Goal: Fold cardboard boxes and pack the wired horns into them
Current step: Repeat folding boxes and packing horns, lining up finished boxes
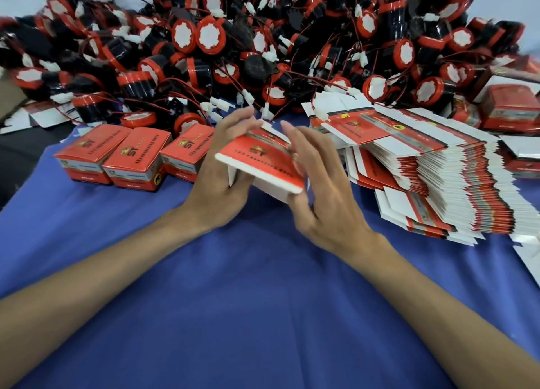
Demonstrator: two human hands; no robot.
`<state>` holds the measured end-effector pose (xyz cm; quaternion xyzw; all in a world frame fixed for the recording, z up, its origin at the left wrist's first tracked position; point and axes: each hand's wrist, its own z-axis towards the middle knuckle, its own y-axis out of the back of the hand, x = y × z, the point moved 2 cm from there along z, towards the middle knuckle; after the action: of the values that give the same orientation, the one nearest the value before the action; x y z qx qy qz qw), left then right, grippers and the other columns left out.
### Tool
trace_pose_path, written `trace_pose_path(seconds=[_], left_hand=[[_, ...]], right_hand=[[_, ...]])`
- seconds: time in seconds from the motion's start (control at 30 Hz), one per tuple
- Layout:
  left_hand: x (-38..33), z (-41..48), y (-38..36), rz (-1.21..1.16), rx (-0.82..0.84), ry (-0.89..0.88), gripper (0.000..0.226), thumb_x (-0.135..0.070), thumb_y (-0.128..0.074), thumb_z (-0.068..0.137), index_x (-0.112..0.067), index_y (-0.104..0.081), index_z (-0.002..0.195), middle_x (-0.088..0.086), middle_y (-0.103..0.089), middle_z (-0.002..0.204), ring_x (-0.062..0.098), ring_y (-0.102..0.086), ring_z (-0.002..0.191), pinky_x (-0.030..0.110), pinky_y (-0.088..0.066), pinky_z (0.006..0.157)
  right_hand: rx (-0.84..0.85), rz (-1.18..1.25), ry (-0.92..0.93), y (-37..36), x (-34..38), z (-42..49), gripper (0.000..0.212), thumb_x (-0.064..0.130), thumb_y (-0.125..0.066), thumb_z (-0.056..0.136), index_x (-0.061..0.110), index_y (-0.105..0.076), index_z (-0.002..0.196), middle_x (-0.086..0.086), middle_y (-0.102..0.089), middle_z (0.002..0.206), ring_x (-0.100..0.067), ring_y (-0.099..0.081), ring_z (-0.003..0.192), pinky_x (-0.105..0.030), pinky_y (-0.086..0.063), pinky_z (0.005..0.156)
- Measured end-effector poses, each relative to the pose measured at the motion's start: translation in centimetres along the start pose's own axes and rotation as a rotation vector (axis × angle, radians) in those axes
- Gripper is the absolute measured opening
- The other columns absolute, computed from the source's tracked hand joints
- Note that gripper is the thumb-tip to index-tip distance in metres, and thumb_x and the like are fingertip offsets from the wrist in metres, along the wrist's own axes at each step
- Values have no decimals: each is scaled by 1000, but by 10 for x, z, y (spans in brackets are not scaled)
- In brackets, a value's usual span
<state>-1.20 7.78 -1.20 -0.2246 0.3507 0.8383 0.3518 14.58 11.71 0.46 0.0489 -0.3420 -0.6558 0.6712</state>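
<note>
Left hand [222,166] clamps the box [263,161] between our hands; right hand [324,184], blurred, lies against its end, grip unclear. We judge it light, crushable: hold the folded edges.

The right hand [324,184] was smeared by motion, so I couldn't tell its grip. The red box [263,158] covered part of the left hand [219,169]. The pile of wired horns [210,35] ran past the top edge.
</note>
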Motion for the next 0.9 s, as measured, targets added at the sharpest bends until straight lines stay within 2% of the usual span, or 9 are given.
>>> trace_pose_path(seconds=[0.07, 0.2, 0.33, 0.47, 0.57, 0.63, 0.73, 0.83, 0.9], left_hand=[[-4, 1, 1, 19, -1, -79, 45, 5, -43, 84, -3, -46, 128, 11, -43, 138, 16, -39, 134, 21, -30, 111], [-2, 0, 0, -20, 117, 12, 69, 11, -44, 67, -11, -50, 131, -10, -54, 132, 6, -47, 130, 21, -35, 108], [-1, 1, 3, -53, 75, 44, 61, 6, -46, 68, -21, -54, 122, -13, -59, 121, 5, -54, 119, 27, -44, 100], [1, 0, 3, -52, -14, 52, 61, 8, -47, 67, -28, -53, 115, -25, -57, 113, -7, -54, 110, 18, -45, 93], [1, 1, 5, -69, -63, 52, 63, 6, -46, 66, -18, -51, 123, -6, -63, 116, 5, -56, 115, 26, -45, 95], [-5, -1, 7, -69, -114, -58, 60, -1, -47, 71, -21, -46, 127, 4, -56, 127, 7, -52, 118, 26, -41, 99], [-11, -4, 6, -140, -161, -275, 51, -11, -42, 80, -4, -31, 129, -14, -48, 134, -1, -47, 120, 19, -35, 100], [-12, -1, 7, -180, -241, -355, 39, -10, -40, 82, -1, -30, 119, 11, -49, 121, 14, -51, 114, 26, -38, 97], [-13, -1, 7, -151, -234, -383, 34, -8, -40, 83, -3, -31, 116, 13, -46, 120, 14, -50, 116, 25, -37, 98]], right_hand=[[-50, 18, -62, 1, -5, 2, 59, 8, -34, 81, -3, -39, 139, -20, -44, 131, -31, -51, 114, -37, -46, 97], [-80, 38, -193, 4, -13, 1, 50, 15, -32, 88, -1, -47, 133, -14, -53, 126, -21, -54, 111, -17, -38, 95], [87, 0, -141, 3, -11, -3, 50, 26, -36, 94, 2, -43, 137, -11, -50, 134, -23, -47, 121, -21, -34, 103], [206, 16, -6, 0, -4, -6, 69, 37, -49, 90, 4, -26, 146, -6, -36, 146, -19, -35, 133, -29, -30, 110], [147, 50, 28, 0, -6, -3, 63, 22, -52, 92, 2, -24, 144, -16, -36, 144, -23, -41, 130, -33, -36, 108], [10, 89, 31, 3, -8, 0, 47, 17, -47, 96, 5, -31, 138, -11, -38, 136, -12, -43, 123, -24, -41, 100], [-95, 128, -3, 1, -8, -1, 29, 20, -39, 99, 16, -38, 127, 5, -43, 125, 8, -41, 114, -17, -45, 87], [-73, 199, -172, -4, -5, 0, 22, 34, -32, 101, 27, -40, 120, 28, -44, 106, -1, -52, 92, -38, -55, 71], [-84, 240, -260, -5, -5, 1, 19, 36, -30, 101, 31, -40, 116, 30, -47, 99, -6, -52, 84, -47, -53, 66]])
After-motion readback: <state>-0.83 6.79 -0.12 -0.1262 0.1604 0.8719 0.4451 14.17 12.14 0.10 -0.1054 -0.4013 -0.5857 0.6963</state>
